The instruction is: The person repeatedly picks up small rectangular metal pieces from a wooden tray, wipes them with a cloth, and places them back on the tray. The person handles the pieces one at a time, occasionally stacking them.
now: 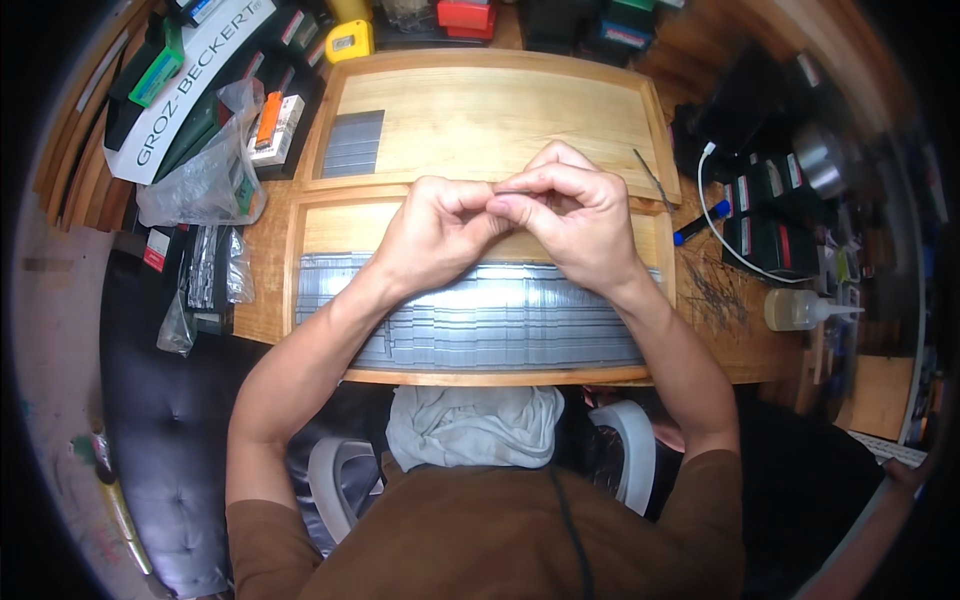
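Observation:
My left hand (445, 230) and my right hand (575, 210) meet above the front wooden tray (340, 225). Both are closed, with thumbs and forefingers pinched together. Between the fingertips shows a sliver of a thin dark metal piece (516, 192); most of it is covered by the fingers. Below my wrists, a wide layer of thin grey metal strips (500, 325) lies packed side by side in that tray. In the back tray (480, 62), a small block of similar grey strips (352, 145) sits at the left.
Loose thin dark strips (715, 295) lie on the table at right, near a blue marker (702, 223), a white cable (703, 190) and a squeeze bottle (800, 310). Plastic bags (205, 190) and an orange tool (268, 120) are at left. A yellow tape measure (348, 42) stands behind.

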